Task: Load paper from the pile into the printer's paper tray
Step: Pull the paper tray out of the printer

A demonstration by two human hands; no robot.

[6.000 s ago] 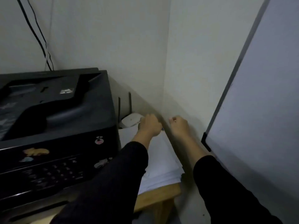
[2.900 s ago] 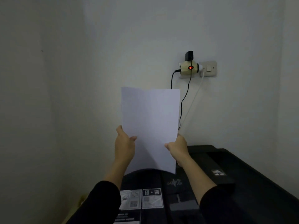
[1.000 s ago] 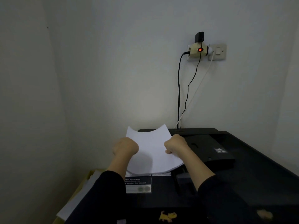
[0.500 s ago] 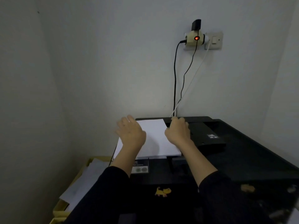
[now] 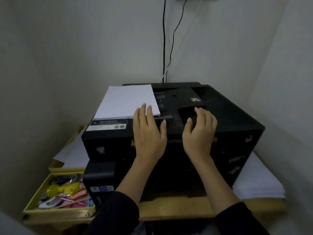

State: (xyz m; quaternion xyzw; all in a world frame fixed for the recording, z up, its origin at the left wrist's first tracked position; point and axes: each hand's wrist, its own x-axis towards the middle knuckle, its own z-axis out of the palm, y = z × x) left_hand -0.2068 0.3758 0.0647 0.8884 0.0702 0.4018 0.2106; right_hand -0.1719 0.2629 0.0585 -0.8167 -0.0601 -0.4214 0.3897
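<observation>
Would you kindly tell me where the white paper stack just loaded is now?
In the head view, the white paper stack lies on the black printer's rear-left top, just beyond the left hand.

paper stack [image 5: 126, 100]: white, flat, squared, on printer's rear-left top | printer [image 5: 194, 146]: black, boxy, on wooden table | paper pile [image 5: 257, 182]: white, right of printer, on table

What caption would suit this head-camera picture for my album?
Both hands, left and right, hover open over a black printer with paper on top.
</observation>
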